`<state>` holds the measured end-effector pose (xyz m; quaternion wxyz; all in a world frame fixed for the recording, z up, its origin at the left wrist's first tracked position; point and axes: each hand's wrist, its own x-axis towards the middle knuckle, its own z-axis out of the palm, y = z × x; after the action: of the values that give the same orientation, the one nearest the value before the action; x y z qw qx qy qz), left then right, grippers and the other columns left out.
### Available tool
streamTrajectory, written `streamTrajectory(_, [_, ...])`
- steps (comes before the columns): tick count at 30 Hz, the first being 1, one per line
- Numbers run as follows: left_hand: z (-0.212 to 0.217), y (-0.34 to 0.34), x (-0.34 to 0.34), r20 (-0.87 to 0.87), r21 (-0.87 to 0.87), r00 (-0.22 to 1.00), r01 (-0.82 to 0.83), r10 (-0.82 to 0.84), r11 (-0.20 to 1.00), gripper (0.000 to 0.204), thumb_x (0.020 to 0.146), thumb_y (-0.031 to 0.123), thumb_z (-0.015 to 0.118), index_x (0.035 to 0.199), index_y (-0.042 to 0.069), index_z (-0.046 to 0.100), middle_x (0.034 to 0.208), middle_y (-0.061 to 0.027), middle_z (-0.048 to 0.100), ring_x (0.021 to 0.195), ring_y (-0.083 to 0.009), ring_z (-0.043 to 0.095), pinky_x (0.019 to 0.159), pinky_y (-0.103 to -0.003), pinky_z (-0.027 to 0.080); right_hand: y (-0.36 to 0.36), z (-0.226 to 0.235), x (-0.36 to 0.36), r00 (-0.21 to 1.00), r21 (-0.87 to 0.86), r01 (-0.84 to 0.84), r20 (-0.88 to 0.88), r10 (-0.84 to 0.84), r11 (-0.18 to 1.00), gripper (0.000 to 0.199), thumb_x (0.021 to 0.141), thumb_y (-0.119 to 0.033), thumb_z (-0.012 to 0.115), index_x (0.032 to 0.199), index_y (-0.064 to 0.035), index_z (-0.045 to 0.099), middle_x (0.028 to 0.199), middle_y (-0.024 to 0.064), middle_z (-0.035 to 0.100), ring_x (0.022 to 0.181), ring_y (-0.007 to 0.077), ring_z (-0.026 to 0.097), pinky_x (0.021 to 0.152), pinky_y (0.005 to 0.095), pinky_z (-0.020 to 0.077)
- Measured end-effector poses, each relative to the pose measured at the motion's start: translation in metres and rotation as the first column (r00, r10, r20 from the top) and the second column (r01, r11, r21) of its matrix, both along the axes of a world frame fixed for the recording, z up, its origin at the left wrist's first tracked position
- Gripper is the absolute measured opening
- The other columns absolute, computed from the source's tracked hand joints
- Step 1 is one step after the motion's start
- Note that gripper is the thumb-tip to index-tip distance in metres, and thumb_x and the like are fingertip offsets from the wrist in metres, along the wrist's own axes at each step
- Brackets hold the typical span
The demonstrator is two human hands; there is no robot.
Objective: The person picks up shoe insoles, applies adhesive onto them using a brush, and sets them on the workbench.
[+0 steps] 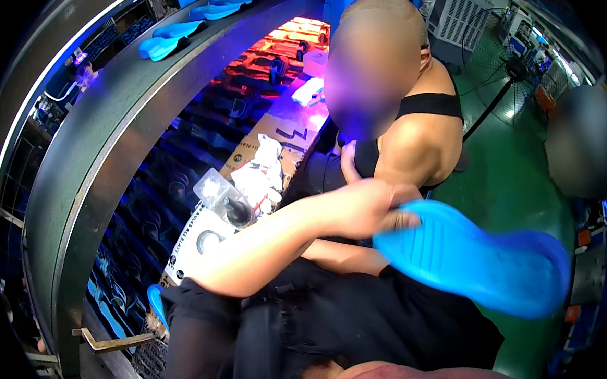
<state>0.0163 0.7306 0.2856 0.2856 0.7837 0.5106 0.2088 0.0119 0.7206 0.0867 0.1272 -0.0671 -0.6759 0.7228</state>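
Observation:
My left hand (380, 209) reaches across to the right with its fingers closed on one end of a bright blue shoe sole (468, 260). Ridges cross that end of the sole, and its far end tilts out toward the right, over the green floor. The hand is slightly smeared by motion. I cannot see my right hand. A strip of bare skin shows along the lower edge, above which lie my black clothes (303, 320). Left of my forearm stand a dark pointed bottle (237, 212) and a clear plastic box (214, 189).
A curved conveyor (101, 124) on the left carries several blue soles (162, 44). Cardboard (252, 134) holds crumpled white material (258, 171) and a round ring (209, 241). A co-worker (410, 136) sits close ahead. Behind stand a fan (513, 69) and a grey vented unit (456, 17).

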Motion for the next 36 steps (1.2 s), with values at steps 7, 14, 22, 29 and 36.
streamTrajectory(7, [-0.077,0.027,-0.036,0.017,0.012,0.911,-0.412,0.412,0.911,0.033,0.083,0.031,0.058,0.093,0.001,0.056,0.08,-0.0207,0.06,0.077,-0.0354,0.059,0.067,-0.041,0.045,0.019,-0.007,0.02,1.0,-0.08,0.023,-0.007,-0.023,0.997,0.029,0.091,-0.025,0.047,0.085,-0.0018,0.064,0.069,0.0037,0.059,0.06,0.0101,0.055,0.057,0.0251,0.0447])
streamTrajectory(14, [-0.05,-0.146,-0.109,0.236,-0.217,0.765,-0.56,0.599,0.8,0.03,0.083,0.023,0.058,0.101,-0.001,0.054,0.088,-0.0113,0.058,0.083,-0.0208,0.056,0.07,-0.033,0.045,0.019,-0.005,0.011,1.0,-0.15,0.019,-0.017,-0.022,0.988,0.031,0.092,-0.026,0.046,0.085,-0.0012,0.063,0.068,0.0021,0.059,0.059,0.0091,0.054,0.055,0.0243,0.0438])
streamTrajectory(22, [-0.125,-0.377,-0.067,0.597,-0.618,-0.344,-0.773,0.725,0.142,0.067,0.067,0.034,0.068,0.121,0.002,0.043,0.101,-0.0095,0.054,0.087,-0.0198,0.056,0.074,-0.032,0.047,-0.014,-0.01,-0.021,0.999,-0.227,-0.012,-0.039,0.003,0.974,0.032,0.093,-0.026,0.046,0.086,-0.0008,0.064,0.069,0.0023,0.059,0.06,0.007,0.054,0.055,0.0203,0.0423])
streamTrajectory(29, [-0.141,-0.385,-0.045,0.581,-0.735,-0.763,-0.641,0.283,-0.222,0.049,0.076,0.038,0.068,0.11,0.007,0.049,0.096,-0.0072,0.056,0.078,-0.0173,0.055,0.07,-0.028,0.046,-0.037,-0.013,-0.037,0.999,-0.286,-0.047,0.002,0.05,0.957,0.031,0.093,-0.026,0.046,0.086,-0.001,0.063,0.071,0.0021,0.059,0.063,0.0071,0.054,0.056,0.02,0.0418])
streamTrajectory(36, [-0.16,-0.394,-0.083,0.803,-0.558,-0.424,-0.782,0.419,0.278,0.045,0.08,0.036,0.064,0.108,0.004,0.048,0.09,-0.0092,0.055,0.057,-0.0116,0.04,0.051,-0.025,0.032,-0.045,-0.011,-0.04,0.998,-0.267,-0.046,0.021,0.053,0.963,0.032,0.093,-0.027,0.046,0.086,-0.0011,0.064,0.072,0.0022,0.059,0.063,0.0071,0.053,0.056,0.0201,0.0415])
